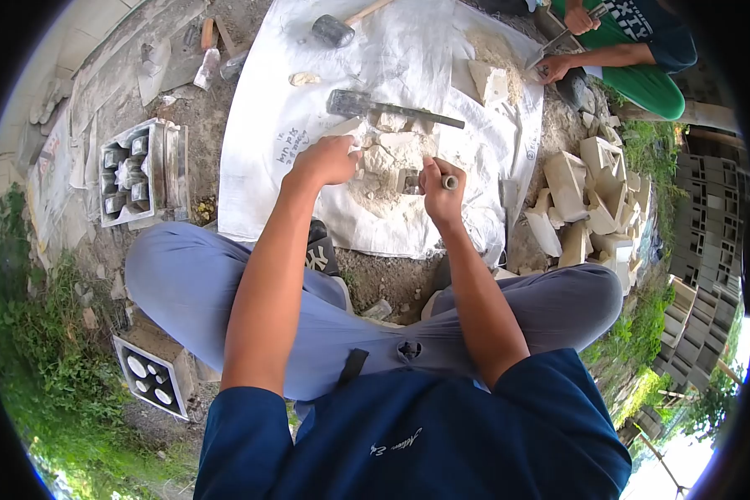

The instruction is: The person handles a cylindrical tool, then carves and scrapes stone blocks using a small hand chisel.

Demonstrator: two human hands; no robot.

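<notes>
On the white sheet (258, 179) lies a heap of broken pale stone (392, 154) with crumbs and powder around it. My left hand (329, 160) is closed at the left side of this heap, against a pale chunk (347, 130); its fingertips are partly hidden, so what they grip is unclear. My right hand (440, 192) wraps round the handle of a hammer-like tool (410, 182), whose dark metal head sits low over the right of the heap. Just beyond the heap lies a mallet (350, 103) with a dark head, beside a long dark bar (421, 115).
Another mallet (333, 32) lies at the sheet's far edge. A person (625, 54) works at the upper right with a tool at a pale block (489, 83). Pale hollow blocks (596, 187) are piled at right. A mould (132, 172) stands at left, a trowel (208, 62) beyond it.
</notes>
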